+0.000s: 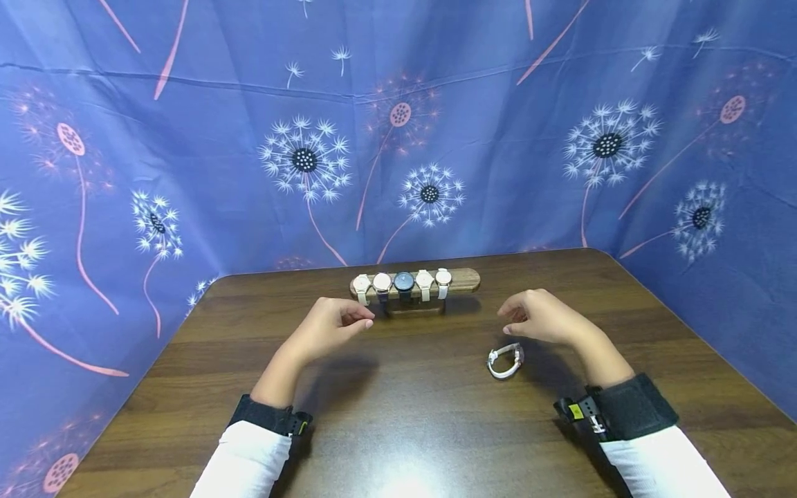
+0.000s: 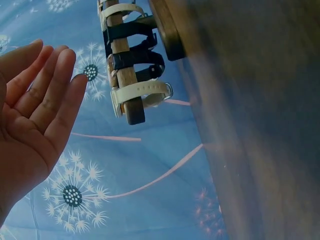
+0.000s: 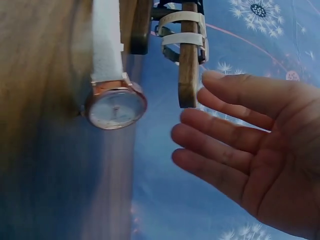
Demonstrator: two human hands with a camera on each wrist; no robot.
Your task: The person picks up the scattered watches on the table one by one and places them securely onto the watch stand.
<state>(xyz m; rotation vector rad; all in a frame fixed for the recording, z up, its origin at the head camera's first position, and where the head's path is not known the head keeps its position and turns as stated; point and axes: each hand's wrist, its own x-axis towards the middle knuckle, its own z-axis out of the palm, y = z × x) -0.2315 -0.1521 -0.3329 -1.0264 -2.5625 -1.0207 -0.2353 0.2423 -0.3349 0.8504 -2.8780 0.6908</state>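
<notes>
A wooden watch stand [image 1: 463,279] near the back of the table carries several wristwatches in a row, a dark one [image 1: 404,281] in the middle and pale-strapped ones at both ends. My left hand [image 1: 330,324] hovers just in front of the stand's left end, fingers loosely bent and holding nothing. A loose white-strapped watch [image 1: 506,361] lies on its side on the table to the right; its rose-gold case [image 3: 116,106] shows in the right wrist view. Over and behind that watch is my right hand [image 1: 542,317], its fingers relaxed and apart from it.
The brown wooden table [image 1: 423,394] has a bright glare at its front. A blue curtain with dandelion prints [image 1: 498,138] hangs behind and along both sides. Each wrist wears a black strap [image 1: 635,408] with a small device.
</notes>
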